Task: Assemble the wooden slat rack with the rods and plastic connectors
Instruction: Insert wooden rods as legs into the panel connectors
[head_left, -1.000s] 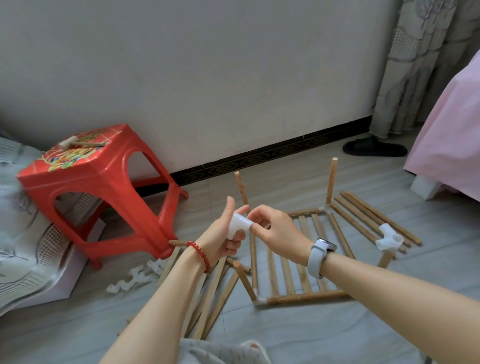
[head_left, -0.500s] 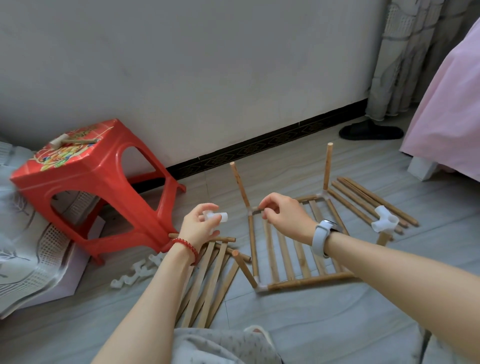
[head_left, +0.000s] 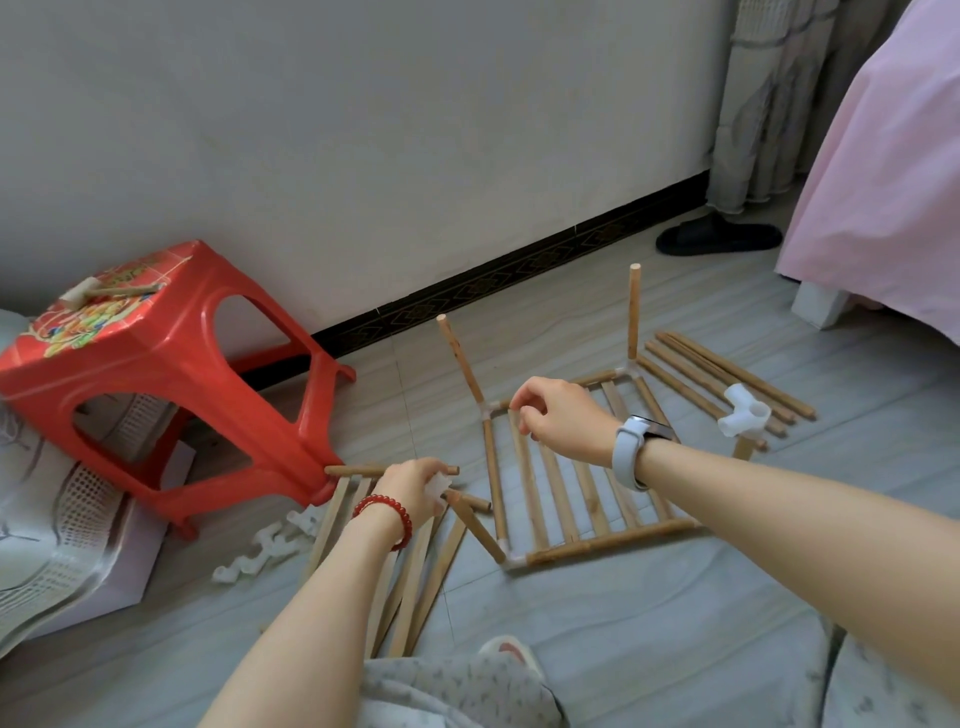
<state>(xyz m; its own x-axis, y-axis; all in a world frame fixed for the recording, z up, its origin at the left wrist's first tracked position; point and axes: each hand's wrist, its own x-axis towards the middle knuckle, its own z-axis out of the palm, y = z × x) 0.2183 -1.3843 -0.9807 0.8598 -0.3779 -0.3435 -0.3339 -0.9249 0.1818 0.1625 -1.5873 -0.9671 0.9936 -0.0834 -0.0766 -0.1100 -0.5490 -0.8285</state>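
Two hands: left hand (head_left: 413, 488) holds connector (head_left: 436, 486) beside rack (head_left: 571, 483).

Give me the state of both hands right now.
Left hand: holds a small white plastic connector, low over the loose wooden slats.
Right hand: fingers curled above the wooden slat rack; cannot tell if pinching anything.

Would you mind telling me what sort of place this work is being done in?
Most likely a bedroom floor at home: a bed draped in pink cloth, a curtain, and a black slipper by the wall.
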